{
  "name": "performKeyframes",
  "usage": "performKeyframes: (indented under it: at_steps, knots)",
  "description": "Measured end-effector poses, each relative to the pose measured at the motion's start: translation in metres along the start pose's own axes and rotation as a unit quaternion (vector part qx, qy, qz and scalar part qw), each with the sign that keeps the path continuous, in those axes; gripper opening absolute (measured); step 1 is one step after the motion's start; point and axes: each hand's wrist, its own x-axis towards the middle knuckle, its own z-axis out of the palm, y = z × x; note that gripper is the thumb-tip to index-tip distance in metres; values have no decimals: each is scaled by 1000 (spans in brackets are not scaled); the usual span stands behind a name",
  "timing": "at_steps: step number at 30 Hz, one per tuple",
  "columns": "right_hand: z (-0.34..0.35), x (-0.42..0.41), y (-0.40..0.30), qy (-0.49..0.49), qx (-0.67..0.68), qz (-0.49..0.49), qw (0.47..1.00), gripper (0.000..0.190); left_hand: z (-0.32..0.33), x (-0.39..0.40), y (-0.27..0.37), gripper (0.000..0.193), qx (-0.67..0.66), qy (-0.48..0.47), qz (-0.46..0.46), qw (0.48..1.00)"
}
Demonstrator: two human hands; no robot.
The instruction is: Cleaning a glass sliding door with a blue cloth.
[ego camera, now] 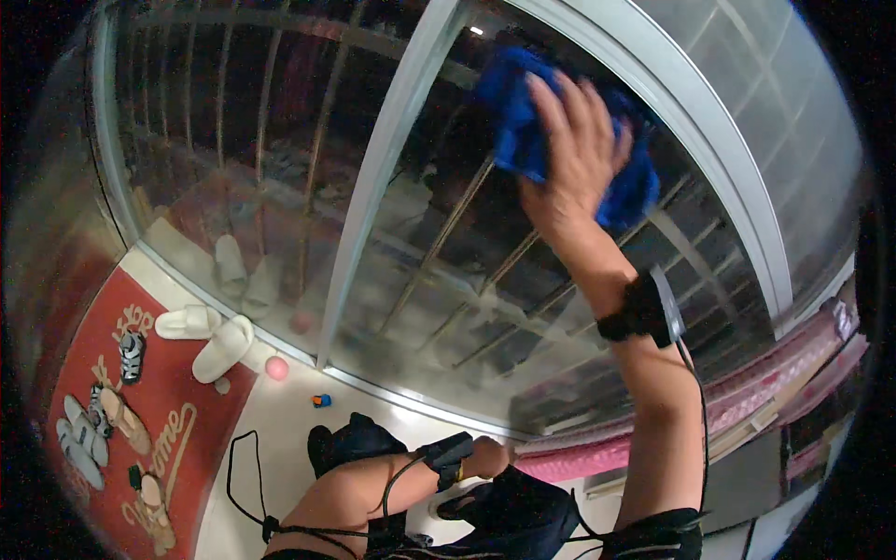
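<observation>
A blue cloth (518, 133) lies bunched against the upper part of a glass pane (434, 280). Over it, my right hand (577, 140) presses with extended fingers, and cloth shows on both sides of the hand. Low in the view, my left hand (490, 456) looks curled in front of my dark trousers (525, 504). Its fingers and palm are hidden, so I cannot tell if anything is in it. The pane sits in a pale metal frame (371, 175); metal bars (455, 210) stand behind the glass.
White slippers (224, 348), a pink ball (276, 367) and a small blue-and-orange object (321, 400) lie near the bottom track. A red doormat (178, 378) with lettering holds several shoes (126, 420). Pink padded material (574, 458) lines the right side. Cables (702, 420) run along both arms.
</observation>
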Motion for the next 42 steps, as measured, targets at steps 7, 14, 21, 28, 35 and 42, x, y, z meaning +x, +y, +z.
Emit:
performKeyframes:
  at_steps: [7, 14, 21, 28, 35, 42]
  knots:
    - [61, 34, -46, 192, 95, -42, 976, 44, 36, -16, -39, 14, 9, 100, 50, 994]
    - [-1, 2, 12, 17, 71, -280, 957, 57, -15, -27, -56, 25, -15, -173, -144, 974]
    - [-76, -81, 112, -15, -7, -199, 980, 51, -38, -43, -44, 32, -6, -264, -217, 940]
    - [-151, -212, 236, 2, -70, -14, 997, 69, -41, -47, -29, 29, 1, -267, -210, 941]
    - [-199, -322, 323, 105, -35, 238, 965, 67, -30, -22, -40, 29, 9, -244, -156, 957]
    - [-210, -436, 372, 169, -199, 583, 769, 68, -40, -10, -36, 26, -16, -248, -149, 957]
